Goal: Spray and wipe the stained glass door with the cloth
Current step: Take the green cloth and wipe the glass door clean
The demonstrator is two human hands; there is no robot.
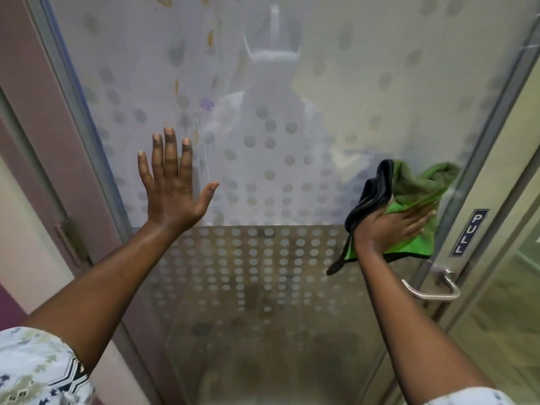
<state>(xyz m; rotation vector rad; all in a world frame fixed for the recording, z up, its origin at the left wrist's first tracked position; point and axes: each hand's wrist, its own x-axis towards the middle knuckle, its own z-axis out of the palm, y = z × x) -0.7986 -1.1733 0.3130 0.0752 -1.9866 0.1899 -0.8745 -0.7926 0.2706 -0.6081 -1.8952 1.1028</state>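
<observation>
The frosted glass door (pixel 292 83) with a dotted pattern fills the view. Brownish-yellow stains (pixel 209 38) and a purple mark (pixel 206 104) sit on its upper left part, with thin drip streaks below them. My left hand (pixel 171 185) lies flat on the glass, fingers spread, holding nothing. My right hand (pixel 391 226) presses a green cloth with a dark edge (pixel 415 188) against the glass near the door's right edge. No spray bottle is in view.
A metal lever handle (pixel 432 289) sticks out at the lower right, below a "PULL" label (pixel 470 232). The metal door frame (pixel 502 118) runs up the right side. A hinge (pixel 67 241) and a mauve wall are at the left.
</observation>
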